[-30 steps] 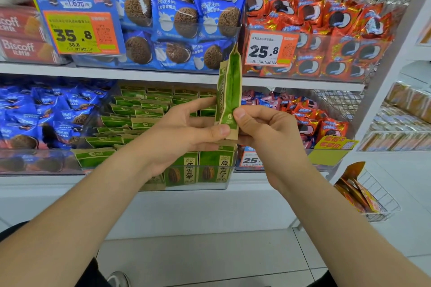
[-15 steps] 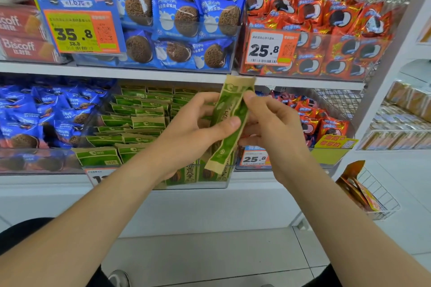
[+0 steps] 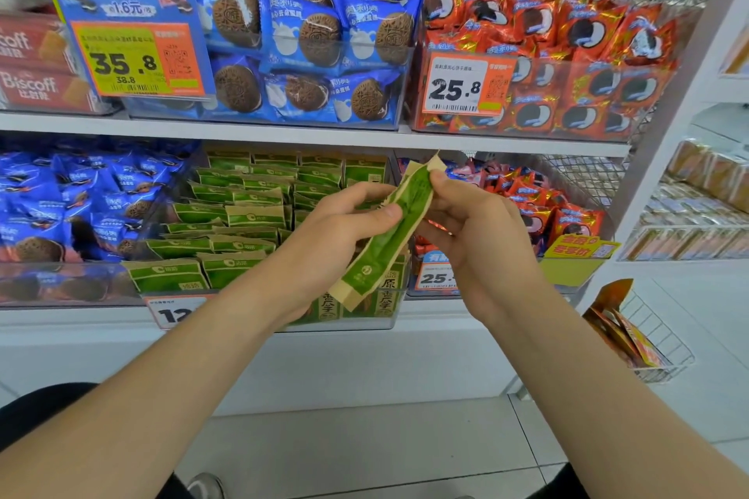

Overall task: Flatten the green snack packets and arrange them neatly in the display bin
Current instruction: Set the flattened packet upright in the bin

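Note:
I hold one green snack packet (image 3: 385, 239) with tan ends edge-on in front of the lower shelf, tilted with its top to the right. My left hand (image 3: 336, 239) grips its middle, thumb across the green face. My right hand (image 3: 474, 239) pinches the upper part from the right side. Behind them the clear display bin (image 3: 364, 320) holds several rows of the same green packets (image 3: 251, 215), most lying flat and overlapping.
Blue cookie packs (image 3: 60, 207) fill the bin to the left, red packs (image 3: 547, 211) the bin to the right. The shelf above (image 3: 308, 134) carries blue and red packs with price cards. A wire basket (image 3: 648, 340) hangs low on the right. Tiled floor lies below.
The packet stood upright a second ago; it has tipped over and come lower, its top leaning right. Both hands shifted their hold along it and stayed on it.

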Demonstrator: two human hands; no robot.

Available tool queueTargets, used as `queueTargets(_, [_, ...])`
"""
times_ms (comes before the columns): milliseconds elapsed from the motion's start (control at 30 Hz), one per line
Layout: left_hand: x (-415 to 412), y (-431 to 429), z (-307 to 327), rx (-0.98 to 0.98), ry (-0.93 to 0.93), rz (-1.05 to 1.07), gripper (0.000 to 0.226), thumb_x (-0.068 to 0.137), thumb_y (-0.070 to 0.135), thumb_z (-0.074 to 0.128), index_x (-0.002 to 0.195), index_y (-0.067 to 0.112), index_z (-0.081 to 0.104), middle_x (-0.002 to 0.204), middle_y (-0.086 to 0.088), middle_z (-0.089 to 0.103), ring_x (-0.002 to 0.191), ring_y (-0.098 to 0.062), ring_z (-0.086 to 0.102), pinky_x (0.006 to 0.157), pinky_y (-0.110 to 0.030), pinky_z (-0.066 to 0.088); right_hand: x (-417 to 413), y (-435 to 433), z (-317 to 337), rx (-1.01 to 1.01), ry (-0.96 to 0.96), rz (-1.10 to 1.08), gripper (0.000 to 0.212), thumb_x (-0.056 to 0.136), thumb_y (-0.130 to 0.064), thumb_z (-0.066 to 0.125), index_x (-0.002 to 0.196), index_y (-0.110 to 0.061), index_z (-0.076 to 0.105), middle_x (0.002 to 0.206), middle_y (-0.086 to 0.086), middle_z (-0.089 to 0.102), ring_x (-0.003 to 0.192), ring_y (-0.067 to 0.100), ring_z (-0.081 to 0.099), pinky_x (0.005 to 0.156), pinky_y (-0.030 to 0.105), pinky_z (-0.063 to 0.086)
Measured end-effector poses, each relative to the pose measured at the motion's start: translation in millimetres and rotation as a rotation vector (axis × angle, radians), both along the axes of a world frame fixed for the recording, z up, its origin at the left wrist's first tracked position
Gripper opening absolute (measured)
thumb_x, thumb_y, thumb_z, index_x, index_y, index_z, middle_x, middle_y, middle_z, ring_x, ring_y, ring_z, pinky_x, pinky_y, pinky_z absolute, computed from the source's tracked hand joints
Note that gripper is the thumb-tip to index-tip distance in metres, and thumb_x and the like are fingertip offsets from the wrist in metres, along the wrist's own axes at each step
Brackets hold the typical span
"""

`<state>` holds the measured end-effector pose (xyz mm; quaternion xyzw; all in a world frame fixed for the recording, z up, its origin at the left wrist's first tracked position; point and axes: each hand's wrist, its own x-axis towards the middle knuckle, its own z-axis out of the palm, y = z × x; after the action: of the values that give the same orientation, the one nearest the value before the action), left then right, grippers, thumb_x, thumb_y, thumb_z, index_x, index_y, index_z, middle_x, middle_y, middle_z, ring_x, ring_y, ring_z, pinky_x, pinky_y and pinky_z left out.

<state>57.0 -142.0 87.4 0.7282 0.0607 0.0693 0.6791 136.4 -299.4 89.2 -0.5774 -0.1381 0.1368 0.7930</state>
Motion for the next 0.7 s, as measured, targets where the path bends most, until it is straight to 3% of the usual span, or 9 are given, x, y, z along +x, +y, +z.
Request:
queueTargets(100, [1, 2, -1, 0.011, 0.030, -0.027, 0.023, 0.109, 0.029, 0.056, 0.120, 0.031, 0.076, 0.117, -0.004, 0.079, 0.112, -0.028, 0.075, 0.100, -0.061, 0.058, 1, 1, 1, -0.093, -0.049, -0.075, 0.027, 0.104, -0.019, 0.064, 0.104, 0.004, 0.076, 0.087, 0.018, 0.072, 0.086, 0.027, 0.070, 0.091, 0.046, 0.064])
queueTargets(200, [-1, 7, 2, 0.170, 0.041, -0.064, 0.023, 0.109, 0.034, 0.055, 0.115, 0.036, 0.077, 0.114, 0.001, 0.080, 0.110, -0.024, 0.075, 0.102, -0.060, 0.057, 7, -3, 3, -0.249, -0.294, -0.133, 0.016, 0.096, -0.019, 0.072, 0.112, -0.016, 0.073, 0.097, 0.019, 0.074, 0.089, 0.034, 0.070, 0.086, 0.048, 0.062])
queueTargets(267, [-2, 12, 6, 0.292, 0.017, -0.089, 0.024, 0.109, 0.037, 0.054, 0.117, 0.038, 0.077, 0.111, 0.003, 0.080, 0.107, -0.021, 0.075, 0.103, -0.061, 0.054, 15, -10, 3, -0.336, -0.458, -0.042, 0.025, 0.093, -0.019, 0.074, 0.116, -0.027, 0.074, 0.096, 0.003, 0.074, 0.097, 0.025, 0.070, 0.089, 0.044, 0.057])
queueTargets(333, [-5, 16, 9, 0.368, -0.006, -0.117, 0.024, 0.109, 0.040, 0.055, 0.118, 0.040, 0.078, 0.107, 0.003, 0.080, 0.105, -0.021, 0.075, 0.101, -0.061, 0.055, 22, -20, 5, -0.406, -0.562, 0.153, 0.019, 0.097, -0.019, 0.077, 0.116, -0.023, 0.076, 0.098, -0.004, 0.075, 0.101, 0.020, 0.071, 0.092, 0.042, 0.055])
queueTargets(433, [-8, 22, 13, 0.448, -0.017, -0.153, 0.024, 0.107, 0.041, 0.058, 0.123, 0.040, 0.076, 0.104, 0.006, 0.081, 0.100, -0.015, 0.076, 0.097, -0.054, 0.059, 32, -34, 3, -0.466, -0.708, 0.350, 0.046, 0.081, -0.028, 0.090, 0.123, -0.018, 0.074, 0.115, 0.001, 0.076, 0.117, 0.023, 0.070, 0.105, 0.050, 0.054])
queueTargets(500, [-8, 25, 13, 0.489, -0.013, -0.175, 0.025, 0.104, 0.044, 0.061, 0.124, 0.041, 0.075, 0.105, 0.014, 0.080, 0.099, -0.005, 0.075, 0.097, -0.043, 0.058, 36, -35, -1, -0.508, -0.822, 0.275, 0.045, 0.072, -0.030, 0.094, 0.113, -0.018, 0.080, 0.124, -0.002, 0.074, 0.124, 0.020, 0.067, 0.107, 0.046, 0.052])
queueTargets(567, [-7, 27, 12, 0.533, -0.047, -0.203, 0.029, 0.102, 0.054, 0.058, 0.118, 0.041, 0.078, 0.098, 0.011, 0.079, 0.089, -0.006, 0.073, 0.085, -0.035, 0.056, 39, -32, -5, -0.537, -0.875, 0.171, 0.031, 0.071, -0.029, 0.094, 0.099, -0.019, 0.083, 0.119, -0.006, 0.075, 0.117, 0.013, 0.070, 0.102, 0.035, 0.055])
queueTargets(633, [-7, 28, 12, 0.585, -0.122, -0.207, 0.037, 0.096, 0.066, 0.059, 0.108, 0.038, 0.080, 0.086, -0.003, 0.073, 0.074, -0.019, 0.066, 0.066, -0.035, 0.047, 37, -27, -9, -0.540, -0.870, 0.106, 0.020, 0.076, -0.023, 0.092, 0.091, -0.018, 0.079, 0.105, -0.012, 0.077, 0.102, 0.006, 0.072, 0.090, 0.023, 0.055])
queueTargets(700, [-4, 33, 11, 0.673, -0.188, -0.182, 0.029, 0.092, 0.061, 0.069, 0.105, 0.037, 0.079, 0.080, 0.001, 0.070, 0.067, -0.019, 0.061, 0.060, -0.027, 0.042, 35, -24, -10, -0.565, -0.907, 0.020, 0.021, 0.083, -0.022, 0.089, 0.087, -0.014, 0.070, 0.089, -0.018, 0.075, 0.085, 0.001, 0.069, 0.076, 0.016, 0.051])
